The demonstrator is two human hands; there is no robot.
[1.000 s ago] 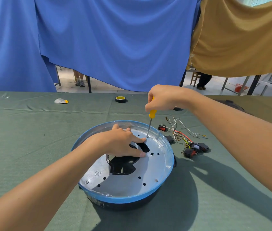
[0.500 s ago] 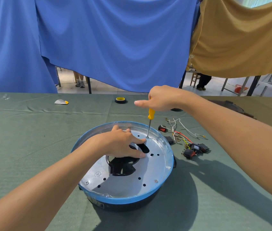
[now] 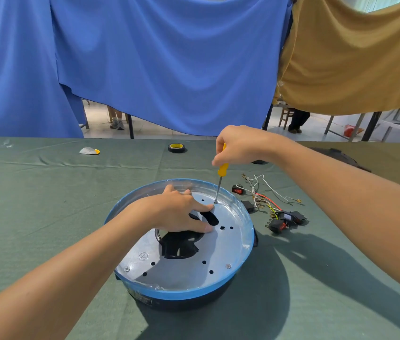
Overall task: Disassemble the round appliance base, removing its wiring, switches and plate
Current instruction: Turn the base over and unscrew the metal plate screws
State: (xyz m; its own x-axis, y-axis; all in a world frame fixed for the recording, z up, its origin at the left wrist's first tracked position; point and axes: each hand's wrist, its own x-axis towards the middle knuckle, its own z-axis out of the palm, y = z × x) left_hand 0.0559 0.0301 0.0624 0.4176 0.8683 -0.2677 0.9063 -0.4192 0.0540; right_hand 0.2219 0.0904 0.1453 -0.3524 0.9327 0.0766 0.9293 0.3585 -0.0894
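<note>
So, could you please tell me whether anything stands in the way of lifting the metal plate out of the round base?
Yes: the front-left screw and the front-right screw sit in the plate, the screwdriver in the right hand stands on its far edge, probably on a third, and the left hand rests on it.

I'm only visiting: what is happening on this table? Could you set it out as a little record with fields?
Right hand: grips yellow screwdriver, tip on the metal plate, far side
Left hand: presses flat on the metal plate
Round base: blue-rimmed, on green tablecloth
Wires and switches: loose on the cloth, right of the base
Front screws: two in the plate
Tape roll: far side of table
</note>
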